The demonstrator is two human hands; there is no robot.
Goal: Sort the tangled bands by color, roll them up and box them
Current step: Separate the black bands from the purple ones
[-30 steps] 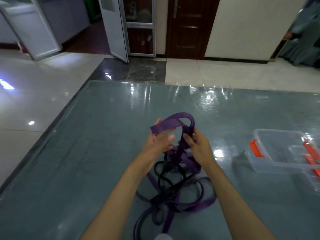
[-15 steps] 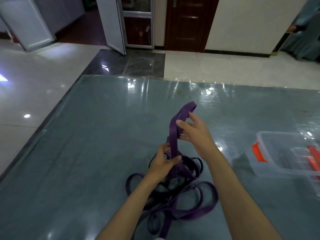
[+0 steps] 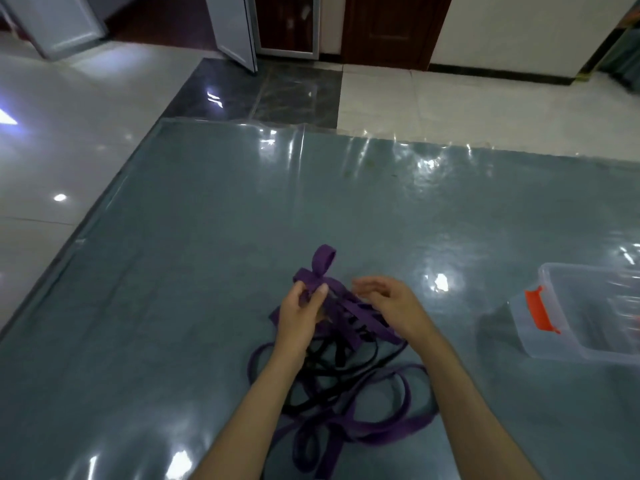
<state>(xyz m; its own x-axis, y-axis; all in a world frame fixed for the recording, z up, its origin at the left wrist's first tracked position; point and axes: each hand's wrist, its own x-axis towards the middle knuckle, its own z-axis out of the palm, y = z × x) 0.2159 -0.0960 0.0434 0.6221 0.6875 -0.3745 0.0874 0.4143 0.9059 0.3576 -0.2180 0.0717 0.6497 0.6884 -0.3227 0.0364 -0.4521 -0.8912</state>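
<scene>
Both forearms bare to the frame edge; hands apparently without gloves or rings.

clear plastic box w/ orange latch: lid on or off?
Off. The clear plastic box at the table's right edge has an open top, its bare floor visible inside the rim; the orange latch hangs on its near end.

Glossy plastic-covered table [image 3: 207, 306]; matt purple bands [image 3: 363, 311]; clear plastic box [image 3: 588, 341].

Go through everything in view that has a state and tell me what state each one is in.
Purple band: tangled with the black, one loop lifted.
Black band: tangled, on the table.
Left hand: pinches the purple band.
Right hand: open, fingers relaxed.
Clear plastic box: open, lid off.
</scene>
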